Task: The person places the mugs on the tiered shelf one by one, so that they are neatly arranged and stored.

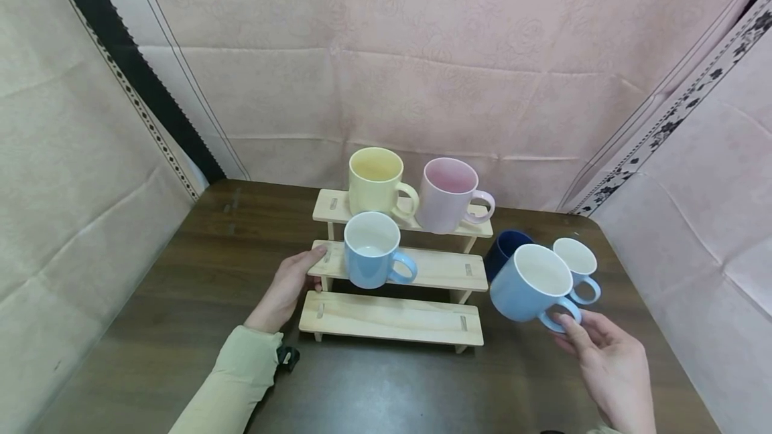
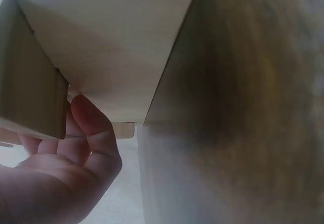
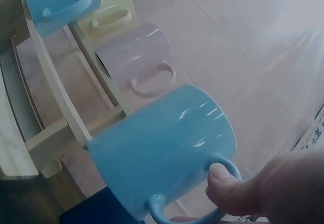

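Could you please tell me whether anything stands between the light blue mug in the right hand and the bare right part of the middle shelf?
Nothing visible seems to block that path, though the dark blue mug stands close to it, beside the right end of the rack, partly hidden behind the held light blue mug.

The left forearm, in a pale green sleeve point(image 1: 241, 370), slants inward across the counter point(image 1: 157, 353); its left hand point(image 1: 294, 273) grips, thumb on top and fingers curled beneath. The right hand point(image 1: 612, 353), toward the counter's right edge, pinches between thumb and bent fingers, its wrist angled up and leftward.
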